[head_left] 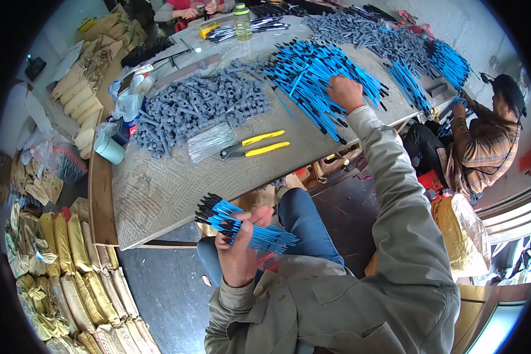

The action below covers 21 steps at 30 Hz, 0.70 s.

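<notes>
My left hand (236, 262), in front of my lap, is closed round a bundle of thin blue rods (271, 237) with black ends. The black tips fan out toward the table, and the fingers lie partly across the bundle. Stretched out over the table, my right hand (345, 93) has its fingers curled in at the right side of a large heap of similar blue rods (304, 74). Whatever those fingers may grip is hidden. Left of the heap lie grey plastic fittings (200, 100), a bundle of thin clear strips (211, 141) and yellow-handled cutters (259, 143).
A green-capped bottle (242, 23) and a pale cup (108, 148) stand on the table (153, 200). At right sits a person in a plaid shirt (489, 147); another person's hands (197, 10) show at the far side. Gold sacks (71, 259) are stacked at left.
</notes>
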Motion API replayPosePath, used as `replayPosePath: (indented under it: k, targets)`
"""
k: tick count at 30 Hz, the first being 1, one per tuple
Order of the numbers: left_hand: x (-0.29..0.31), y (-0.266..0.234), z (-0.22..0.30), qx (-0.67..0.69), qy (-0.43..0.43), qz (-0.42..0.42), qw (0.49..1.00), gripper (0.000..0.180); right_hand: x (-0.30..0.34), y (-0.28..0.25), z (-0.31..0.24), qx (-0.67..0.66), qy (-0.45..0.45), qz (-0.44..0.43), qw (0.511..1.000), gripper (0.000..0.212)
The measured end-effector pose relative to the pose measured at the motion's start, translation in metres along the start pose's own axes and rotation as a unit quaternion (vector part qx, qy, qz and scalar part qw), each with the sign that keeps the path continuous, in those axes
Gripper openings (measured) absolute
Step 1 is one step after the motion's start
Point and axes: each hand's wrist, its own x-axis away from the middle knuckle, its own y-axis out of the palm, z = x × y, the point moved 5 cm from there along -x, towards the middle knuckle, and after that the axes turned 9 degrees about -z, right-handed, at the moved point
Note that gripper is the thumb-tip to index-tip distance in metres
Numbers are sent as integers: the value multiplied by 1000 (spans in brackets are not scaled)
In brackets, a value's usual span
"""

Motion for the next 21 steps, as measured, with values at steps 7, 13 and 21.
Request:
replayPosePath:
  k: [7,13,21]
  targets:
    - [3,-13,5,-106,4,44,993,21,-9,-34,36,-126,19,166,978,22]
    - [6,-12,4,-50,-35,87,994,21,50,-77,39,-410,-31,307,858,14]
    - [-8,-27,0,-117,-35,132,984,25,191,-111,-32,-541,-110,297,779,11]
